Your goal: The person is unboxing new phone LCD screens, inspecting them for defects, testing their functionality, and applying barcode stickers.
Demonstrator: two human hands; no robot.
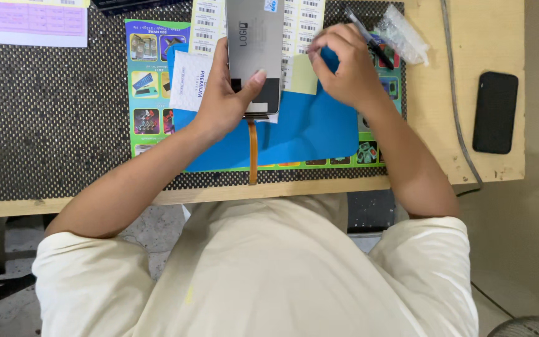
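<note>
The left hand (223,100) is closed around the lower end of a grey display panel (255,43), fingers wrapped behind its left edge and the thumb pressed flat across the dark strip at the panel's bottom front. The panel stands lengthwise away from the person, its far end running out of the top of the view. From under its near edge, just below the thumb, an orange flex ribbon cable (252,153) hangs straight toward the person, reaching the near edge of the mat. A small white card (189,81) lies just left of this hand, partly under it.

The right hand (343,65) is curled almost shut just to the right of the panel, fingertips pinched together on a small blue piece; what exactly it grips I cannot tell. A black pen (369,37) sticks out from behind its knuckles, and whether the hand holds it is unclear. Between the two hands lies a pale yellow sticky note (304,75), beside white barcode label sheets (301,19).

Beneath both hands a blue work mat (307,134) lies on a colourful printed sheet (148,87), which rests on a dark perforated anti-slip mat (45,125) on the wooden desk (432,125). A clear plastic bag (403,34) lies just right of the right hand; a black phone (495,112) lies well apart, near the desk's right edge.
</note>
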